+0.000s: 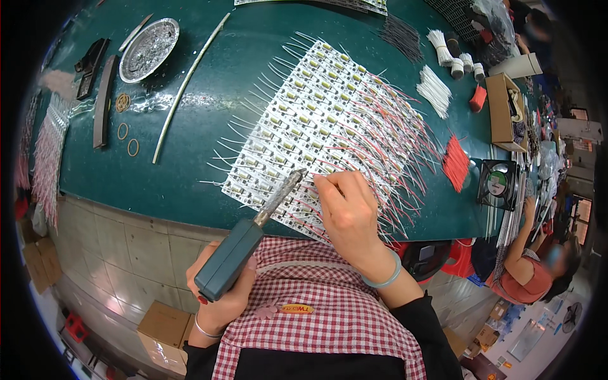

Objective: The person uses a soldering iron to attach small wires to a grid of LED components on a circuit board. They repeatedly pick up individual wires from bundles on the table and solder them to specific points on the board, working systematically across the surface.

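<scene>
Across the green tabletop (209,95), a panel of white circuit boards (310,117) lies aslant, red and white wires (415,136) fringing its right side. From my remote post: left grip (225,307) wrapped round a soldering iron (229,258), tip over the panel's near part. Right grip (349,215) curled just beside that tip; whether its fingertips meet or pinch a wire, I cannot tell.

the soldering iron's handle (229,259) is smooth plastic, its shaft (277,201) rough metal, the desk (152,183) glossy, the apron (335,332) matt cloth.
</scene>
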A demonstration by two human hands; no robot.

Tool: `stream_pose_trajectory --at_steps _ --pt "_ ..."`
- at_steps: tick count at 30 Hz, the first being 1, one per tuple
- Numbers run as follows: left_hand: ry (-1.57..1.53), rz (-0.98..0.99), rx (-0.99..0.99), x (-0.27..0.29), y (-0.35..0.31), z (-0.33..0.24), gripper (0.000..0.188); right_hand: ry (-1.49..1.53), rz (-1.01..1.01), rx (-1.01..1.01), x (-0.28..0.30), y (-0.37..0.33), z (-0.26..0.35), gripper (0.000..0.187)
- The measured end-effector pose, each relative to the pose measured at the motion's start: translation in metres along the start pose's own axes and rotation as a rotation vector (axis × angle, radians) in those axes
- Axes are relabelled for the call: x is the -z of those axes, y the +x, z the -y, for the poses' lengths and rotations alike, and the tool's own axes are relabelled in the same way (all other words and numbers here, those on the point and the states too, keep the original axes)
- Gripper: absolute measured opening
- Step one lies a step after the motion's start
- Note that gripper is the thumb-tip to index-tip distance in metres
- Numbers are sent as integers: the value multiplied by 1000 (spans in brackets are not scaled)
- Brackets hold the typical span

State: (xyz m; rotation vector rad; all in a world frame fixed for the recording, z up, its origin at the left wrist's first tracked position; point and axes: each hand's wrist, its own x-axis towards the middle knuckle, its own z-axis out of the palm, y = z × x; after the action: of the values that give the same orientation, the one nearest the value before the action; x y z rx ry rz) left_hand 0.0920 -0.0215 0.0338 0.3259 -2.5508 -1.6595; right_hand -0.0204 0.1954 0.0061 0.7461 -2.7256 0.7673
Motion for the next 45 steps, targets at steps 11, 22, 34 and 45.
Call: stream_pose_trajectory --at_steps 11,22,34,45 --pt "19 14 51 4 -3 -7 25 -9 7 -53 23 -4 1 26" --pt "44 17 17 10 -9 -4 27 95 -9 -21 40 -3 23 26" --pt "15 49 1 13 -13 -2 23 56 -11 -9 3 -8 14 23" --pt "35 46 64 9 -14 -1 23 49 10 -3 3 -7 14 26"
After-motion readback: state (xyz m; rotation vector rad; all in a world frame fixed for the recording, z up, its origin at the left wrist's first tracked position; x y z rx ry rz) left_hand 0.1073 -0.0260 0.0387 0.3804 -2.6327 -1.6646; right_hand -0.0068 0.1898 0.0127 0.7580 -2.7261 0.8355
